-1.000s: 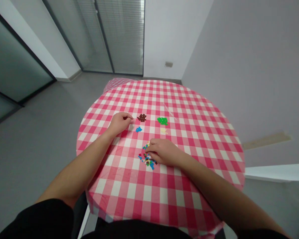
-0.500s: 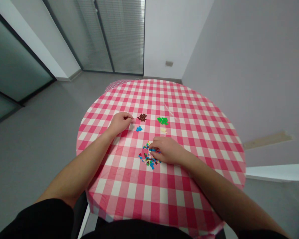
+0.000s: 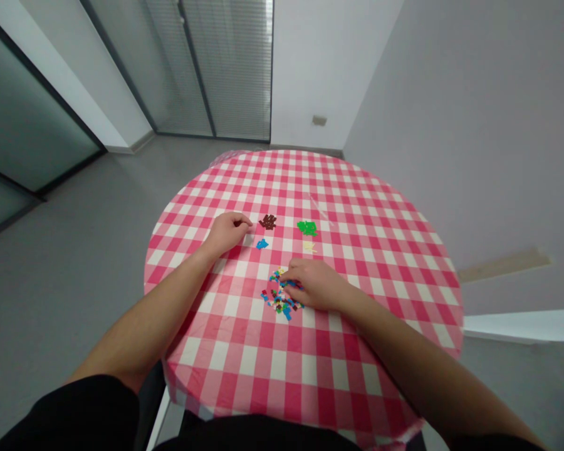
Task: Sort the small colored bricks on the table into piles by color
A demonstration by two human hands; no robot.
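Observation:
My left hand (image 3: 226, 233) rests on the gingham tablecloth (image 3: 357, 263) with its fingers curled, just left of a small pile of dark brown plastic bricks (image 3: 267, 222) and a small pile of blue bricks (image 3: 262, 244). Green bricks (image 3: 307, 228) and pale yellow bricks (image 3: 309, 247) lie in separate piles further right. My right hand (image 3: 316, 285) reaches over a mixed heap of multicoloured bricks (image 3: 279, 299), its fingertips among the pieces. Whether either hand holds a brick is hidden.
The round table's cloth hangs over its edge, with a white table leg (image 3: 160, 419) at lower left. Grey floor surrounds the table. A glass partition with blinds (image 3: 225, 62) stands behind it, and a plain wall is on the right.
My right hand has shifted slightly right and stays at the mixed heap, showing more of its bricks. My left hand and the sorted piles look unchanged.

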